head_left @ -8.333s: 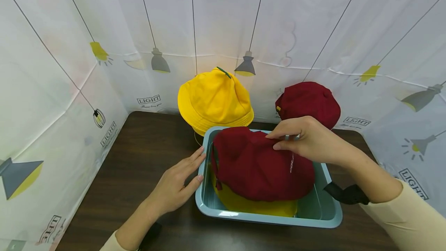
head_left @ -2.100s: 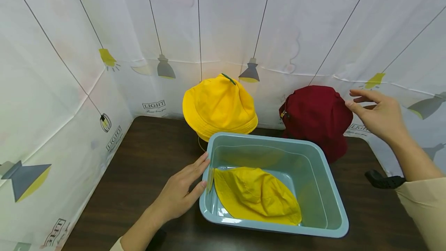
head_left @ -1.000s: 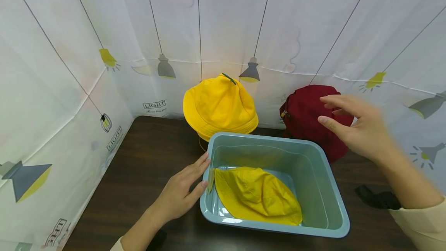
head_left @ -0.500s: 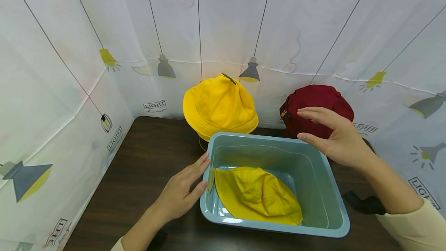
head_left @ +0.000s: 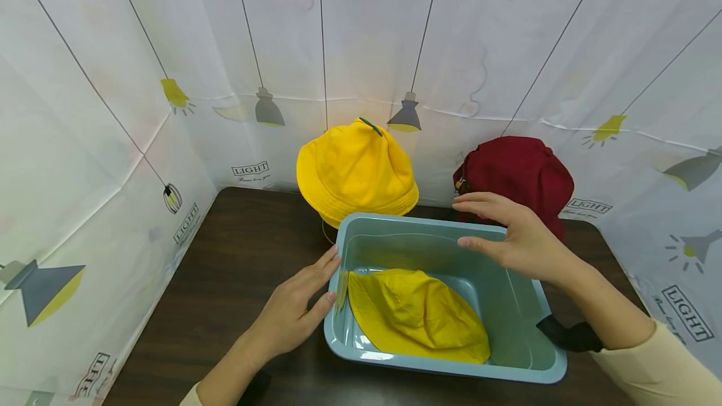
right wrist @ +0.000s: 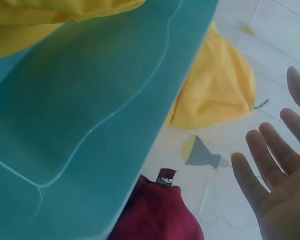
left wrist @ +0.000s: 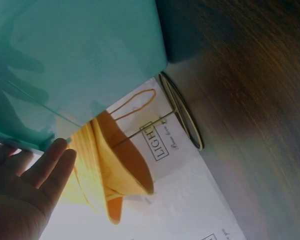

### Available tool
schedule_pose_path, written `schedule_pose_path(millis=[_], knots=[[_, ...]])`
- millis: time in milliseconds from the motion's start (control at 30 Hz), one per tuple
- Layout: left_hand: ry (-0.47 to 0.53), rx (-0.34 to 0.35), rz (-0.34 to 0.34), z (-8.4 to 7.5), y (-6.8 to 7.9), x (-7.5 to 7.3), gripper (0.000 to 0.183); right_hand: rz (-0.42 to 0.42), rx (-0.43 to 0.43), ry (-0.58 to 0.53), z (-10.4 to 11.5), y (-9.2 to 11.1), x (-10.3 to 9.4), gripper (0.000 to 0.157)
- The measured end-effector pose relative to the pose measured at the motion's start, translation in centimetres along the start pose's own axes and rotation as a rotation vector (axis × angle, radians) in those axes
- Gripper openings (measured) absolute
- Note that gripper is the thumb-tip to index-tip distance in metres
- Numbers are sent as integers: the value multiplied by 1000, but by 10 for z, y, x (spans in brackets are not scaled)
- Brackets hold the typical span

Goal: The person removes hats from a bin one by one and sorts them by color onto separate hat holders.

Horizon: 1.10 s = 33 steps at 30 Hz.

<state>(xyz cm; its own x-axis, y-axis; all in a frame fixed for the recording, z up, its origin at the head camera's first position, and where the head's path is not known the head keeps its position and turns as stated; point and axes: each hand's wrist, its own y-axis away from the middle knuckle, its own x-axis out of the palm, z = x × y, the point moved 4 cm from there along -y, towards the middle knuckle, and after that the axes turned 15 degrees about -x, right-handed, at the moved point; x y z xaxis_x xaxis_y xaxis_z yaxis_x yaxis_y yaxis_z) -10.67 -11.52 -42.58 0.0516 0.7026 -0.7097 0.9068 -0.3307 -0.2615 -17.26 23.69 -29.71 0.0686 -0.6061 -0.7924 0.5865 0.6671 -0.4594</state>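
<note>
My left hand (head_left: 293, 302) rests with extended fingers against the left rim of a light blue plastic basin (head_left: 445, 368). Inside the basin lies a yellow bucket hat (head_left: 417, 318), flattened and partly folded. Above the basin's back right corner hovers my right hand (head_left: 516, 234), fingers and thumb apart, holding nothing. Behind that hand a dark red cap (head_left: 513, 168) sits at the back right, its lower part hidden by basin and hand. In the right wrist view the fingers (right wrist: 270, 155) are spread, with the cap's strap buckle (right wrist: 165, 181) showing below.
A bright yellow bucket hat (head_left: 355, 171) with a green tip sits behind the basin on a wire stand, whose ring base (left wrist: 182, 110) shows in the left wrist view. The dark wooden table (head_left: 237, 249) meets a printed white curtain (head_left: 361, 30) at the back and sides.
A dark red cap left the basin and now covers the stand at the back right. My right hand has since moved from there leftward and down over the basin. The left hand stays put.
</note>
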Motion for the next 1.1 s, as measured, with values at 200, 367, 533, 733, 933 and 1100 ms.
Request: schedule_pose_path(millis=[200, 367, 533, 733, 933, 1100], knots=[[1, 2, 1, 0, 0, 0, 56, 73, 3, -10, 0, 1, 12, 55], [-3, 10, -9, 0, 1, 0, 56, 144, 38, -47, 0, 0, 23, 53], [2, 13, -15, 0, 1, 0, 56, 213, 49, -79, 2, -2, 33, 49], [8, 19, -25, 0, 0, 0, 55, 298, 82, -90, 1, -4, 41, 53], [-1, 12, -14, 1, 0, 0, 55, 393, 112, -169, -6, -2, 49, 58], [-1, 12, -18, 0, 1, 1, 55, 432, 117, -239, -11, -2, 56, 61]])
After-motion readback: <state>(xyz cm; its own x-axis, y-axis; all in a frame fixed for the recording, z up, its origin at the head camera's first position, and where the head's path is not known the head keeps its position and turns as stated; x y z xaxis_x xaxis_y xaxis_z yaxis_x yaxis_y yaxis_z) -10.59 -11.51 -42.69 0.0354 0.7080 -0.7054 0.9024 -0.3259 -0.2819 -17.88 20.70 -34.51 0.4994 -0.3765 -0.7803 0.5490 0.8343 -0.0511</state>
